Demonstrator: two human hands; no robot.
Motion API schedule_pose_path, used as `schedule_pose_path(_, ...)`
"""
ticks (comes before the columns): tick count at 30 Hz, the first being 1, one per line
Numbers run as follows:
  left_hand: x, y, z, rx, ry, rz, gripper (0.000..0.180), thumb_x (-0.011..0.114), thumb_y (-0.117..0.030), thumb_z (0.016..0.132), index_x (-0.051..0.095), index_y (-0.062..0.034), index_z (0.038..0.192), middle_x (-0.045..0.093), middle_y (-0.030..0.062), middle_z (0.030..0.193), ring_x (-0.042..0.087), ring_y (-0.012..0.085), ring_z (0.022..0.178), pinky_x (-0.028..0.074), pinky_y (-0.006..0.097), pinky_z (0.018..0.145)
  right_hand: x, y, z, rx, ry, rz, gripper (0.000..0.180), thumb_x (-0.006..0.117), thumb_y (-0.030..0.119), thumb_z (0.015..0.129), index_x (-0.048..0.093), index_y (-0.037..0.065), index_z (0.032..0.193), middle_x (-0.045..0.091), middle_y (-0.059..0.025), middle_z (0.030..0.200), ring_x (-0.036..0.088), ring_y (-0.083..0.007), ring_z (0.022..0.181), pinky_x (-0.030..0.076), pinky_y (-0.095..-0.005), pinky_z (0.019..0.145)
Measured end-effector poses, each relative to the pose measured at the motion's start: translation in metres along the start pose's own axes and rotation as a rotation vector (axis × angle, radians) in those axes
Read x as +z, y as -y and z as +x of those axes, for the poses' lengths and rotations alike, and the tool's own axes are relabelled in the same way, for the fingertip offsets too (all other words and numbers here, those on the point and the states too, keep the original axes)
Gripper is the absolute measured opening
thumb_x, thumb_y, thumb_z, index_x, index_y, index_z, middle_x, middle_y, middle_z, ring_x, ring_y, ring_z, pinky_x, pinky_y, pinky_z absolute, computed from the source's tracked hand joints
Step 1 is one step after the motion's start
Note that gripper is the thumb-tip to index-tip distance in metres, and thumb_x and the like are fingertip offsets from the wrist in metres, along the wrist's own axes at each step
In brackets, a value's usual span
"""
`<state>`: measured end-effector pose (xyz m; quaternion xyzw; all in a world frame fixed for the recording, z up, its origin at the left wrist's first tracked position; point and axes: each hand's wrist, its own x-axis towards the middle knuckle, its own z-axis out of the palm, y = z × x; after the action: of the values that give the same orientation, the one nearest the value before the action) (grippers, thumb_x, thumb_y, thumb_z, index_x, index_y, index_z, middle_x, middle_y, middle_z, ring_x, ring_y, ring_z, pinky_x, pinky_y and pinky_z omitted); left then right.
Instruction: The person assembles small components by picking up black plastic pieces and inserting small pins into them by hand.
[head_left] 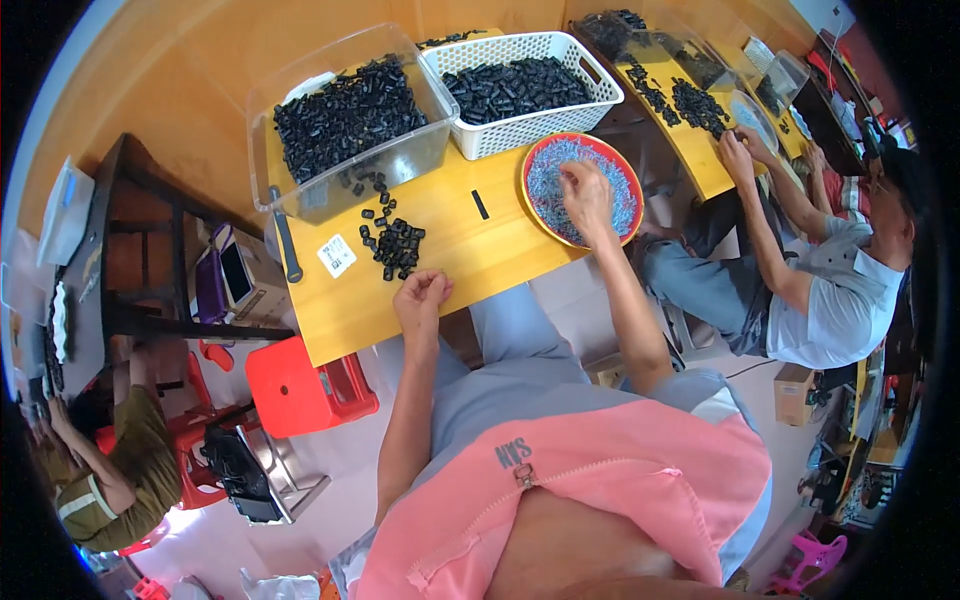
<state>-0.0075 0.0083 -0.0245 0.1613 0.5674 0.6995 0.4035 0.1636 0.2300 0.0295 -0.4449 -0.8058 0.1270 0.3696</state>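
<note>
1. My two hands are well apart. The left hand (pixel 422 294) is at the near edge of the surface (pixel 470 265), fingertips drawn together; I cannot tell whether anything is pinched there.
2. Just beyond it lie loose black parts (pixel 398 245), trailing toward the far left corner. A white label (pixel 337 256) sits on their left, and a dark tool (pixel 287 240) lies by the left edge.
3. The right hand (pixel 588 200), fingers bunched, is over the red bowl (pixel 612 152) at the right edge. It covers some small bluish pieces (pixel 552 180); I cannot make out a grip.
4. Along the far edge, a clear box (pixel 420 165) and a white basket (pixel 530 130), both heaped with black parts, block my view behind them.
5. Past the right edge, a co-worker (pixel 835 290) sits at another surface (pixel 705 170); at far left, another person (pixel 140 450) is partly cut off.
</note>
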Motion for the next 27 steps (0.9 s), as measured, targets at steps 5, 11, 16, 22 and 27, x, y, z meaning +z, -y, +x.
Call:
schedule_pose_path(5, 0.001, -0.004, -0.001, -0.012, -0.018, 0.007, 0.011, 0.058, -0.006, 0.081, 0.057, 0.0018, 0.088, 0.058, 0.0059, 0.082, 0.059, 0.0124, 0.074, 0.049, 0.022, 0.068, -0.005, -0.009, -0.007, 0.019, 0.042, -0.025, 0.012, 0.059, 0.002, 0.070, 0.062, 0.001, 0.082, 0.059, -0.0156, 0.080, 0.058, -0.0329, 0.074, 0.046, -0.0400, 0.065)
schedule_pose_path(11, -0.002, -0.004, -0.001, -0.019, -0.007, 0.007, 0.009, 0.056, -0.004, 0.082, 0.056, 0.0019, 0.089, 0.058, 0.0054, 0.083, 0.059, 0.0127, 0.075, 0.050, 0.022, 0.069, 0.008, 0.000, -0.009, 0.045, 0.179, 0.034, 0.015, 0.063, 0.004, 0.068, 0.063, 0.003, 0.082, 0.060, -0.0138, 0.079, 0.059, -0.0296, 0.073, 0.046, -0.0385, 0.065)
schedule_pose_path(16, 0.000, -0.002, -0.001, -0.009, 0.030, -0.029, 0.009, 0.055, -0.004, 0.082, 0.056, 0.0017, 0.089, 0.058, 0.0052, 0.083, 0.060, 0.0134, 0.076, 0.050, 0.022, 0.069, 0.011, 0.016, -0.007, 0.001, 0.211, -0.059, 0.019, 0.064, 0.004, 0.066, 0.062, 0.004, 0.085, 0.058, -0.0140, 0.082, 0.058, -0.0312, 0.078, 0.046, -0.0394, 0.067)
schedule_pose_path(22, -0.001, -0.007, -0.004, 0.022, 0.026, 0.007, 0.009, 0.056, -0.005, 0.082, 0.057, 0.0011, 0.089, 0.059, 0.0046, 0.081, 0.059, 0.0114, 0.071, 0.049, 0.021, 0.064, 0.016, 0.003, -0.003, -0.015, 0.250, -0.066, 0.012, 0.063, 0.001, 0.066, 0.058, 0.003, 0.077, 0.057, -0.0149, 0.077, 0.057, -0.0338, 0.077, 0.045, -0.0405, 0.067)
schedule_pose_path(27, -0.020, -0.041, 0.018, 0.191, -0.053, 0.170, 0.011, 0.056, -0.007, 0.082, 0.059, -0.0001, 0.090, 0.061, 0.0048, 0.078, 0.058, 0.0102, 0.065, 0.047, 0.022, 0.058, 0.007, -0.016, -0.006, 0.044, 0.269, 0.069, 0.011, 0.062, -0.001, 0.066, 0.058, 0.002, 0.076, 0.058, -0.0158, 0.078, 0.057, -0.0338, 0.075, 0.045, -0.0409, 0.066)
